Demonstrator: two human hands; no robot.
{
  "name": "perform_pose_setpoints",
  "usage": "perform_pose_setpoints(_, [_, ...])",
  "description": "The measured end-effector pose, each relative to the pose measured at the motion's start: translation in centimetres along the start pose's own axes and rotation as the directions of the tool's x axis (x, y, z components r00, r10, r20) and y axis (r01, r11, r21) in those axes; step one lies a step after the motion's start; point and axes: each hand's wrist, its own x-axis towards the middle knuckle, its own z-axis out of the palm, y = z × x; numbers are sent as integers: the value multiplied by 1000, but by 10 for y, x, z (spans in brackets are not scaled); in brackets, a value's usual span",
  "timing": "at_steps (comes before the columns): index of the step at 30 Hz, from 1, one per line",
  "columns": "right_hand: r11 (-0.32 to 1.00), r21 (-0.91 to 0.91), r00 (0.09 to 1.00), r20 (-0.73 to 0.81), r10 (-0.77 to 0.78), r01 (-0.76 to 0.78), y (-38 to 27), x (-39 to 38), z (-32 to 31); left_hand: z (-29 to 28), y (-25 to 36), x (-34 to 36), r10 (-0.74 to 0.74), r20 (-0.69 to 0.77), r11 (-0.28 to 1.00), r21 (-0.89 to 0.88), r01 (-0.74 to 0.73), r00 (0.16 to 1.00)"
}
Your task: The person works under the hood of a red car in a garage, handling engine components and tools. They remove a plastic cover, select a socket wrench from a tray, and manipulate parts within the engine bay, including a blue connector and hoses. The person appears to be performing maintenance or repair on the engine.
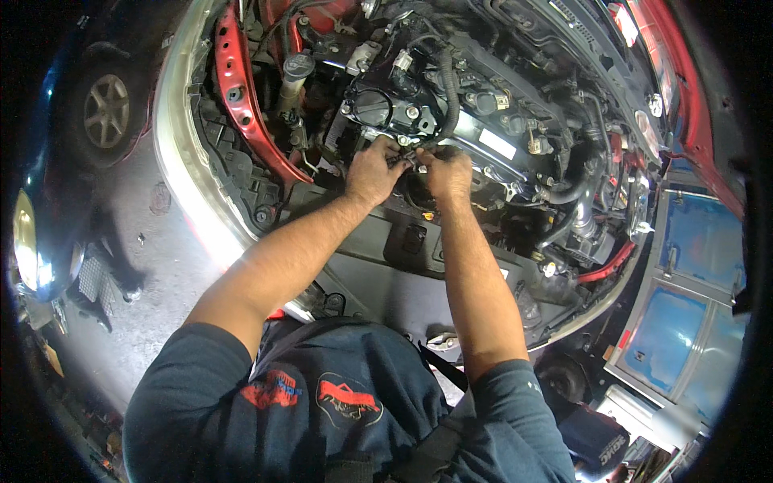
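I lean over the open engine bay of a red car. My left hand (372, 171) and my right hand (447, 173) meet at the front of the black engine cover (386, 109), fingers closed around a small dark part or connector (405, 158) between them. What exactly they grip is hidden by the fingers. A thick black corrugated hose (449, 92) curves down to just above my hands. Both forearms reach in from below over the grey front panel (386, 266).
A black round oil filler cap (372, 105) sits left of the hose. The red fender rail (241, 97) runs along the left. A dark car with a wheel (106, 110) stands at far left. Blue-topped cabinets (676, 322) stand at right.
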Motion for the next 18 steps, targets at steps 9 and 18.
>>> perform_pose_setpoints(9, [980, -54, 977, -83, -195, 191, 4, -11, -8, -10, -2, -1, -21, 114, 976, 217, -4, 993])
perform_pose_setpoints(18, [992, -103, 970, -241, 44, -70, 140, -89, -89, -48, -19, 10, -186, 392, 832, 551, -68, 901])
